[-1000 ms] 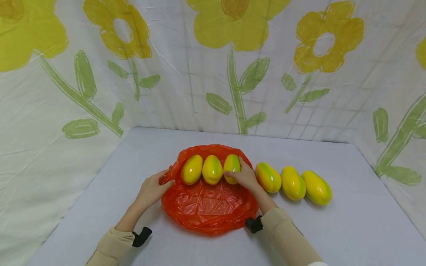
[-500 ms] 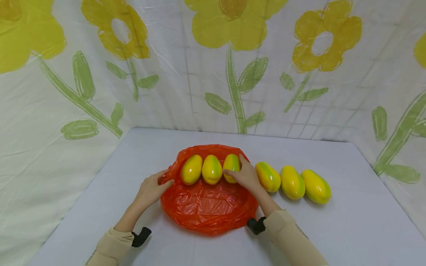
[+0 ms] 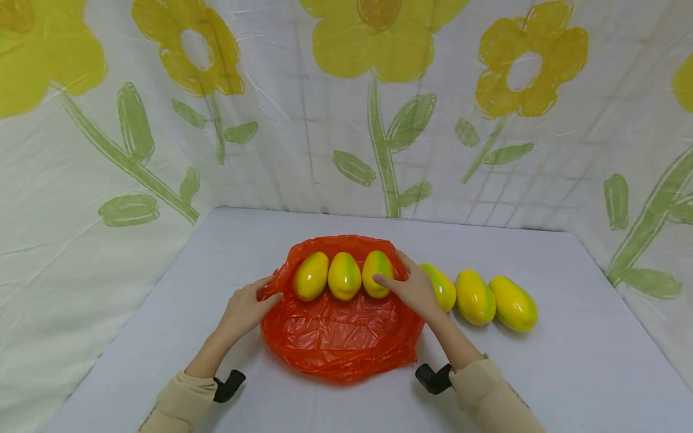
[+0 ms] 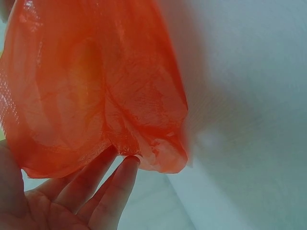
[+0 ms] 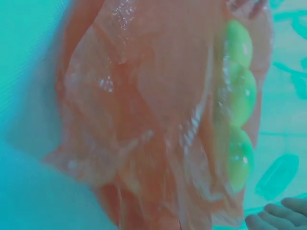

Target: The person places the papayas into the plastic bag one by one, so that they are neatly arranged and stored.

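Note:
A red plastic bag (image 3: 335, 334) lies with its mouth spread wide. Three glossy yellow-green mangoes stand side by side in its far part: the left mango (image 3: 311, 276), the middle mango (image 3: 344, 276) and the right mango (image 3: 377, 273). At the bag's left rim is my left hand (image 3: 246, 308), its thumb apart from the fingers; in the left wrist view the extended fingers (image 4: 117, 191) touch the plastic. My right hand (image 3: 414, 291) is spread at the right rim, thumb tip overlapping the right mango. Its fingers (image 5: 283, 215) look loose in the right wrist view.
Right of the bag, three more mangoes lie in a row on the white table (image 3: 574, 355): one partly behind my right hand (image 3: 443, 290), a middle one (image 3: 475, 297) and an outer one (image 3: 514, 304). A flower-printed curtain (image 3: 335, 120) hangs behind the table.
My right hand has let go of the right mango and moved right, to the bag's rim. It now partly covers the nearest mango outside. My left hand has stayed at the left rim.

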Demonstrator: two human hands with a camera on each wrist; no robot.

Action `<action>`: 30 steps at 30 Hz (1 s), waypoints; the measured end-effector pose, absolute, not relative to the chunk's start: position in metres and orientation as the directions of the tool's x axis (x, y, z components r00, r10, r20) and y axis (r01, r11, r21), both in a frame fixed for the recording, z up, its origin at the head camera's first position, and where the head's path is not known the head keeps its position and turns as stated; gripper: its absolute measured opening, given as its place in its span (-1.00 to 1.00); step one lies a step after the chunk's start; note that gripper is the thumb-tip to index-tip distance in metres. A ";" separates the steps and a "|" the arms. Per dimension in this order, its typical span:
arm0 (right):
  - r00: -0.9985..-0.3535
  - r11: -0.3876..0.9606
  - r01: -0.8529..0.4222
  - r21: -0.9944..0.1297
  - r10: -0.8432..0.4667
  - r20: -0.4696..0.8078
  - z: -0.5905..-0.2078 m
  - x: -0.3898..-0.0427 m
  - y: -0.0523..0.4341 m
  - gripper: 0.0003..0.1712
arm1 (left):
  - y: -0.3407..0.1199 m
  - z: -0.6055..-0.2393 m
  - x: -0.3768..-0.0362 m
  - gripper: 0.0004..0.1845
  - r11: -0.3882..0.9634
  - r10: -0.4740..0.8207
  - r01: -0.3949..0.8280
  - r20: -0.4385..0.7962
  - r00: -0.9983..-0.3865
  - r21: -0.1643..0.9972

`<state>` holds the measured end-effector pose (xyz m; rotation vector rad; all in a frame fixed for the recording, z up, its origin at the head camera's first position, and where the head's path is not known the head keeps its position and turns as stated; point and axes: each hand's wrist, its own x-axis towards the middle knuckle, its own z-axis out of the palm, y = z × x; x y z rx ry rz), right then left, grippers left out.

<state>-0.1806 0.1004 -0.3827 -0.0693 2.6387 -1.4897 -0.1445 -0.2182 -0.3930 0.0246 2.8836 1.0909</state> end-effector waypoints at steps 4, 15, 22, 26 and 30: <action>-0.992 0.519 0.013 -0.855 -0.104 -0.078 -0.374 -0.171 0.113 -0.02 | -0.218 -0.393 -0.144 -0.45 0.748 0.037 -0.004 -0.048 -0.998 0.663; -0.995 0.542 0.000 -0.840 -0.087 -0.057 -0.354 -0.150 0.142 -0.03 | -0.219 -0.395 -0.146 -0.44 0.745 0.042 -0.001 -0.049 -0.998 0.667; -0.996 0.553 -0.022 -0.833 -0.083 -0.029 -0.344 -0.139 0.162 -0.01 | -0.219 -0.395 -0.146 -0.44 0.745 0.035 -0.010 -0.054 -0.998 0.667; -0.999 0.590 -0.029 -0.807 -0.049 0.000 -0.342 -0.136 0.175 -0.04 | -0.219 -0.395 -0.147 -0.43 0.745 0.040 -0.009 -0.058 -0.998 0.667; -1.000 0.613 0.006 -0.790 -0.008 -0.014 -0.340 -0.134 0.186 -0.02 | -0.218 -0.395 -0.146 -0.43 0.742 0.041 -0.011 -0.061 -0.997 0.670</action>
